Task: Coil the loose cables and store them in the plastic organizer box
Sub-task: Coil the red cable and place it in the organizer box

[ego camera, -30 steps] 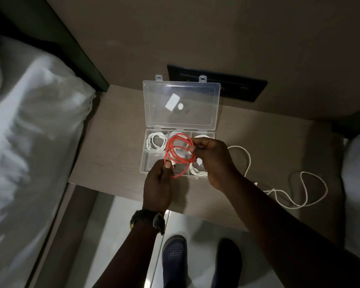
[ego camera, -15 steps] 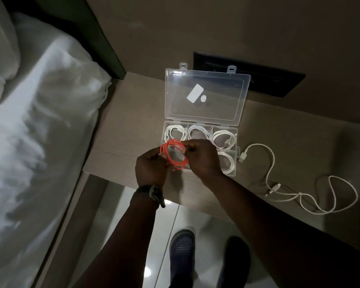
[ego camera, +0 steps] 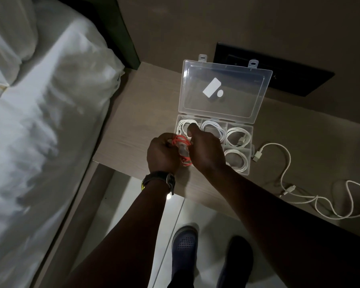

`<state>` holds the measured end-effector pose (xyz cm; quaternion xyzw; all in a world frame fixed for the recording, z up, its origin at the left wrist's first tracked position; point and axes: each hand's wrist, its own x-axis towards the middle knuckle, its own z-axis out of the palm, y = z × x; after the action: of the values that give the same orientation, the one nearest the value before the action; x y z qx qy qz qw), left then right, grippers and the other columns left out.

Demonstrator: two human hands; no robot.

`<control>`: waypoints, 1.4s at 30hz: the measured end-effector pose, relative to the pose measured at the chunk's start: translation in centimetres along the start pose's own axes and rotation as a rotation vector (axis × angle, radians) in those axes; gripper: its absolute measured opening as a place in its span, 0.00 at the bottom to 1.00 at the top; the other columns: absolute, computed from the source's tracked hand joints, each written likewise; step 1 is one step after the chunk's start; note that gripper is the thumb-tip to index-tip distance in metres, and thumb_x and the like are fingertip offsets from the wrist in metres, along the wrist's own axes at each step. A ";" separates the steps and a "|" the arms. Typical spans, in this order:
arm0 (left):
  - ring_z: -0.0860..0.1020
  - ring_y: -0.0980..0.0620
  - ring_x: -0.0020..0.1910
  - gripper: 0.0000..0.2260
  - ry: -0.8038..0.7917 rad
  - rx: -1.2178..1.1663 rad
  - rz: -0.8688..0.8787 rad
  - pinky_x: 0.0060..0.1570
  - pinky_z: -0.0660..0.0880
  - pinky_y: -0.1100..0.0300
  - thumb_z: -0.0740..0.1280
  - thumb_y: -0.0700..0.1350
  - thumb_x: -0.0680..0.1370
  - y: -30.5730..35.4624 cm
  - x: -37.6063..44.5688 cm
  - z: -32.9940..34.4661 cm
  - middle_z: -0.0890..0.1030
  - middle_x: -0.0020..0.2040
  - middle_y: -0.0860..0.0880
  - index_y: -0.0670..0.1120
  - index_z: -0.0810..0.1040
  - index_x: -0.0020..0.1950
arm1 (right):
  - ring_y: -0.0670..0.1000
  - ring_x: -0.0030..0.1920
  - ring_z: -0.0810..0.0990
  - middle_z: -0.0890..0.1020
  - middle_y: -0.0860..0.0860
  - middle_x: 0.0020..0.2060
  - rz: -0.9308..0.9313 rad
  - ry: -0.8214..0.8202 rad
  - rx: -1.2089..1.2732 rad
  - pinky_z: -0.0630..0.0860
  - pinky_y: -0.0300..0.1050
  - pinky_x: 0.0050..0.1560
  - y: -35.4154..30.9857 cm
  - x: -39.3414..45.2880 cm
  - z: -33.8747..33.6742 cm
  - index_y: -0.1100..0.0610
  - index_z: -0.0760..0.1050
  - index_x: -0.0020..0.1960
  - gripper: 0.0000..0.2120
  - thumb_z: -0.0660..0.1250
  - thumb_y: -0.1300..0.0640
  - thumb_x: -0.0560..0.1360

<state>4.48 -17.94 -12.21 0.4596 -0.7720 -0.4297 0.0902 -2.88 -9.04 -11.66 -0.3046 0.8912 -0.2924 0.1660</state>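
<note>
Since the earlier frame, both hands have squeezed the orange cable into a tighter coil, left hand and right hand fingers closed on it over the organizer box front-left compartment, while at 4 o'clock a white cable lies loose on the desk.

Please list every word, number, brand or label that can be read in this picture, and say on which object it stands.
No text can be read here.
Organizer box lid: a white rectangular sticker and a small round one, both blank at this sharpness.
Wristwatch on the left hand: face turned away, nothing legible.
Dark wall panel: too dark to show any marking.
Orange cable: no print visible.
</note>
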 end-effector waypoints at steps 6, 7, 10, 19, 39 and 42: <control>0.81 0.47 0.47 0.16 -0.144 0.147 0.118 0.49 0.77 0.57 0.70 0.45 0.72 -1.5 0.9 -0.7 0.82 0.49 0.43 0.51 0.82 0.60 | 0.57 0.46 0.79 0.79 0.56 0.44 0.096 0.045 0.042 0.69 0.43 0.40 1.3 -0.5 1.0 0.55 0.82 0.45 0.08 0.67 0.64 0.71; 0.80 0.48 0.47 0.19 -0.186 0.189 0.144 0.50 0.77 0.57 0.71 0.47 0.71 -1.7 1.0 -0.9 0.81 0.49 0.44 0.51 0.80 0.62 | 0.57 0.46 0.79 0.78 0.56 0.44 0.075 0.024 0.032 0.68 0.42 0.41 1.5 -0.8 0.9 0.54 0.83 0.48 0.09 0.67 0.63 0.72; 0.75 0.49 0.49 0.27 -0.314 0.223 0.232 0.51 0.71 0.60 0.76 0.46 0.69 -1.6 0.8 -1.7 0.73 0.52 0.45 0.47 0.76 0.67 | 0.58 0.45 0.79 0.77 0.57 0.43 -0.027 -0.067 -0.017 0.66 0.42 0.40 2.2 -1.9 0.3 0.57 0.81 0.49 0.06 0.68 0.62 0.73; 0.77 0.42 0.41 0.16 -0.236 0.419 0.425 0.43 0.76 0.53 0.67 0.45 0.75 -1.9 1.2 -2.0 0.72 0.46 0.46 0.48 0.79 0.63 | 0.59 0.48 0.81 0.78 0.56 0.49 -0.107 -0.084 -0.191 0.73 0.46 0.44 1.9 -1.5 0.8 0.58 0.81 0.54 0.09 0.68 0.60 0.75; 0.82 0.45 0.48 0.23 -0.261 0.397 0.410 0.49 0.77 0.56 0.67 0.56 0.74 -3.4 0.9 -2.6 0.85 0.52 0.49 0.59 0.71 0.69 | 0.58 0.47 0.84 0.84 0.50 0.47 0.001 -0.053 -0.259 0.74 0.47 0.39 1.6 -1.9 0.9 0.50 0.69 0.58 0.15 0.69 0.50 0.74; 0.83 0.45 0.47 0.20 -0.253 0.403 0.414 0.46 0.75 0.56 0.69 0.59 0.73 -3.6 2.1 -2.4 0.85 0.51 0.49 0.56 0.75 0.64 | 0.58 0.52 0.83 0.84 0.51 0.51 -0.012 -0.080 -0.267 0.77 0.50 0.46 1.9 -2.4 0.7 0.49 0.71 0.64 0.17 0.66 0.48 0.77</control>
<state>6.86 -21.74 -13.89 0.2442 -0.9239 -0.2943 -0.0139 -1.61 -6.59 -13.06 -0.3406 0.9130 -0.1598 0.1576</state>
